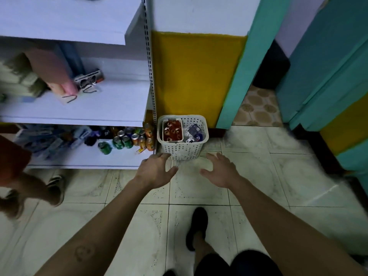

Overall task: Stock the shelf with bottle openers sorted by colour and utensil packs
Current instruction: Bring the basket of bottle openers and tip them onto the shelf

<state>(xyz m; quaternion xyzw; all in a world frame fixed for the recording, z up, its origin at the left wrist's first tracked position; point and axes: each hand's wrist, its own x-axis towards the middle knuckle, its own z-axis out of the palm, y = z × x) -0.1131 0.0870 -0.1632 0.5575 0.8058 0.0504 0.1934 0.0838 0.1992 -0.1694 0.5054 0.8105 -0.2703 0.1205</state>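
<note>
Head view: both forearms reach down and forward over the tiled floor (199, 188). The left hand (154, 169) and right hand (220, 170) hang palm-down, fingers (221, 157) spread, holding nothing. Left fingertips (165, 155) are at the near left corner of the basket (185, 150); contact cannot be told. The right hand is just short of its near wall, apart from it.

Basket stands upright on the floor, mouth up, against the yellow wall (195, 76), just right of the shelf (111, 159). Long axis looks left-right. Inside, a tray (172, 130) of red pieces lies front-to-back on the left, clear packs (194, 132) on the right.

Judgement: thin perforated plastic, light, walls will flex. Grip under the rim at both short sides; keep level so loose contents stay put.
</note>
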